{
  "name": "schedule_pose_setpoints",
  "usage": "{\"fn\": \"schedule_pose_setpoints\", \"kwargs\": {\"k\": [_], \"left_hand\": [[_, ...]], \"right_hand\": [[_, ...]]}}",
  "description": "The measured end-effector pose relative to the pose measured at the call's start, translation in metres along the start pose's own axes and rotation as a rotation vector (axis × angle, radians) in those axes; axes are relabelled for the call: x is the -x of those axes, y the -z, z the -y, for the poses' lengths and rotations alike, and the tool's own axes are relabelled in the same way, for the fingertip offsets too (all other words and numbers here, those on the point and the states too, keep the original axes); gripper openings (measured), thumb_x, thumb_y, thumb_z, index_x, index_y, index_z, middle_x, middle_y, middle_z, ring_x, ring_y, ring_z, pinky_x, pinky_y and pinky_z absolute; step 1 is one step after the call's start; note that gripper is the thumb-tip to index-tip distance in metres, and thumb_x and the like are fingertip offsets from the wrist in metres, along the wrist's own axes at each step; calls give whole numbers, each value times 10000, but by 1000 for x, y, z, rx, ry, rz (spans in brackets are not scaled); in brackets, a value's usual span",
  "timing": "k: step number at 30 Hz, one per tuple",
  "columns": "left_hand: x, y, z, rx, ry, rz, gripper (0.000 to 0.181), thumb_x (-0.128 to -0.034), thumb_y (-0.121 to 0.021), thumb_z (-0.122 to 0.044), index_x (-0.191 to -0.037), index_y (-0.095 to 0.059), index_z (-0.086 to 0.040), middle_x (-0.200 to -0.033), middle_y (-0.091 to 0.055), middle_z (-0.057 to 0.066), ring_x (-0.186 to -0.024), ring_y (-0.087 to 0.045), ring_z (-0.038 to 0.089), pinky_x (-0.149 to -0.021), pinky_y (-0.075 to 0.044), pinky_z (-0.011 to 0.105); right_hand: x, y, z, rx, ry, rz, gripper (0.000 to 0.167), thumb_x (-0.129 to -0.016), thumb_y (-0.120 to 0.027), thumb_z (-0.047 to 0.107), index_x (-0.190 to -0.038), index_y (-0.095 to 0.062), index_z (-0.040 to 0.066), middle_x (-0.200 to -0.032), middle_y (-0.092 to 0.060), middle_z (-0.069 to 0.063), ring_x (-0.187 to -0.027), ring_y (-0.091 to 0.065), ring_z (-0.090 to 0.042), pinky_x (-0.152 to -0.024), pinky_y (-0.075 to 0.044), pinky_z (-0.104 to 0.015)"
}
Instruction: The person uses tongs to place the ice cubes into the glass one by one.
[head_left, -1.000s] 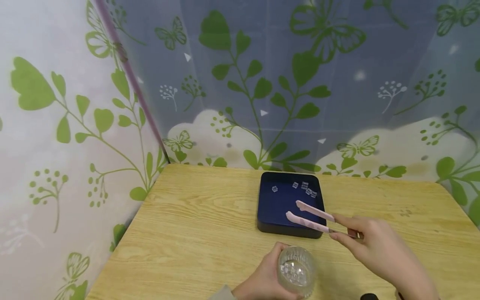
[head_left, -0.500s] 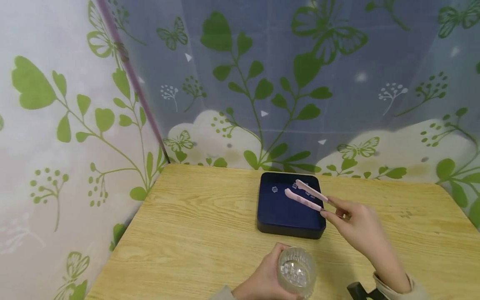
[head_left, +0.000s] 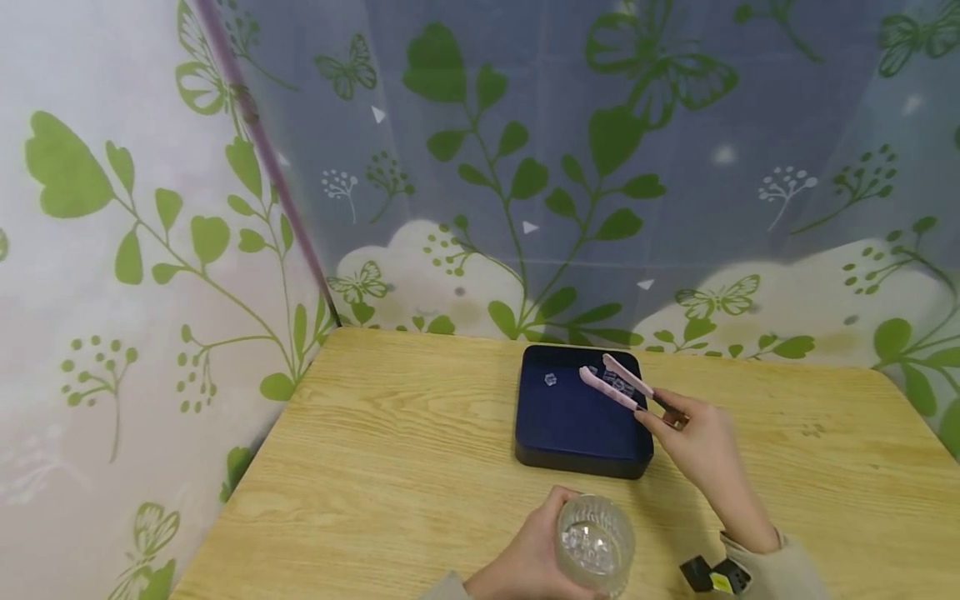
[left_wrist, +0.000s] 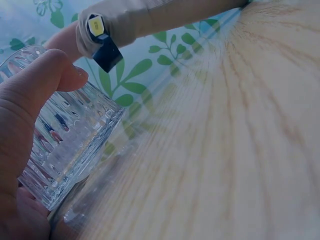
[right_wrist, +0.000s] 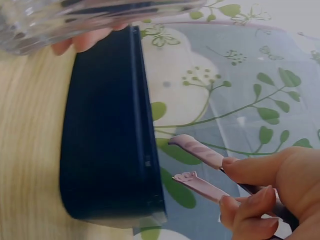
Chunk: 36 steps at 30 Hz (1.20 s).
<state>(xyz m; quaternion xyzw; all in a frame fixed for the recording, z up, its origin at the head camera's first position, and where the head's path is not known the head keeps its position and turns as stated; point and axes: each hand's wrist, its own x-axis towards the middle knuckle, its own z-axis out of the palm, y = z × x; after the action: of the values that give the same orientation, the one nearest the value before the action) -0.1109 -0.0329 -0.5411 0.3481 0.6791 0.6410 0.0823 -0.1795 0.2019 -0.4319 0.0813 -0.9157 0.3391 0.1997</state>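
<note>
My left hand (head_left: 528, 554) grips a ribbed clear glass (head_left: 595, 546), with several clear cubes (head_left: 587, 543) inside it. In the left wrist view my thumb wraps round the glass (left_wrist: 75, 132). My right hand (head_left: 693, 433) holds pink tongs (head_left: 609, 390) between thumb and fingers, their arms spread apart. The tong tips hang over the back right of a dark blue tray (head_left: 562, 425). Several clear cubes lie near those tips, partly hidden by the tongs. Apart from them, a single clear cube (head_left: 551, 379) lies in the tray's back left. In the right wrist view the tong tips (right_wrist: 182, 177) hold nothing.
A wood-grain table (head_left: 375, 442) bears the tray. Behind it hangs a blue-grey cloth (head_left: 480, 167) with green leaves and butterflies, and a pale patterned cloth (head_left: 150, 333) stands to the left. A dark wrist device (head_left: 716, 575) sits by my right sleeve (head_left: 772, 567).
My right hand has moved forward and a little left, carrying the tongs from the tray's front right to the cubes at its back right. The left hand and glass have stayed put.
</note>
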Motion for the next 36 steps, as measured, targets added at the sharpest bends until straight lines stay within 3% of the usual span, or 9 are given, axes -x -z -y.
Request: {"fn": "schedule_pose_setpoints", "kwargs": {"k": [5, 10, 13, 22, 27, 32, 36], "left_hand": [[0, -1, 1, 1, -11, -6, 891, -579, -922, 36, -1285, -393, -89, -1315, -581, 57, -1152, -592, 162, -947, -517, 319], [0, -1, 2, -27, -34, -20, 893, -562, -923, 39, -1276, -399, -73, -1294, -592, 69, -1128, -604, 160, -931, -527, 318], [0, -1, 1, -34, -34, -23, 884, -568, -920, 36, -1275, -402, -72, -1292, -591, 67, -1125, -605, 157, -931, -527, 317], [1, -1, 1, -34, -33, -23, 891, -568, -924, 33, -1281, -402, -78, -1294, -590, 59, -1132, -601, 156, -942, -521, 318], [1, 0, 1, -38, -32, -9, 881, -584, -920, 36, -1284, -397, -82, -1300, -578, 43, -1149, -587, 146, -956, -512, 319], [0, 0, 1, -14, -8, -6, 881, -582, -917, 46, -1284, -404, -100, -1308, -576, 31, -1160, -581, 145, -979, -496, 322], [0, 1, 3, -30, -26, -8, 888, -576, -919, 44, -1286, -404, -91, -1305, -579, 42, -1158, -584, 149, -979, -497, 323]], "right_hand": [[0, -8, -6, 66, 33, -39, 355, -784, -835, 125, -1060, -727, -69, -624, -586, -11, -497, -425, -115, -467, -340, -265], [-1, -14, -8, 170, 141, -82, 333, -752, -840, 85, -1001, -723, -102, -571, -535, -20, -474, -441, -128, -460, -370, -317], [0, -18, -6, 236, 165, -85, 331, -748, -837, 82, -997, -717, -100, -572, -526, -47, -473, -476, -173, -451, -400, -365], [11, -34, 2, 380, 58, -52, 321, -766, -828, 116, -965, -688, -94, -674, -585, -204, -523, -563, -424, -427, -448, -495], [14, -42, 1, 382, -9, -47, 296, -789, -814, 126, -955, -677, -77, -677, -566, -194, -512, -551, -444, -393, -430, -494], [13, -46, 0, 390, -29, -46, 277, -812, -802, 136, -931, -652, -64, -671, -550, -190, -495, -546, -446, -373, -414, -483], [11, -46, 1, 397, -55, -12, 267, -840, -781, 165, -908, -632, -46, -669, -543, -178, -514, -559, -462, -377, -415, -486]]}}
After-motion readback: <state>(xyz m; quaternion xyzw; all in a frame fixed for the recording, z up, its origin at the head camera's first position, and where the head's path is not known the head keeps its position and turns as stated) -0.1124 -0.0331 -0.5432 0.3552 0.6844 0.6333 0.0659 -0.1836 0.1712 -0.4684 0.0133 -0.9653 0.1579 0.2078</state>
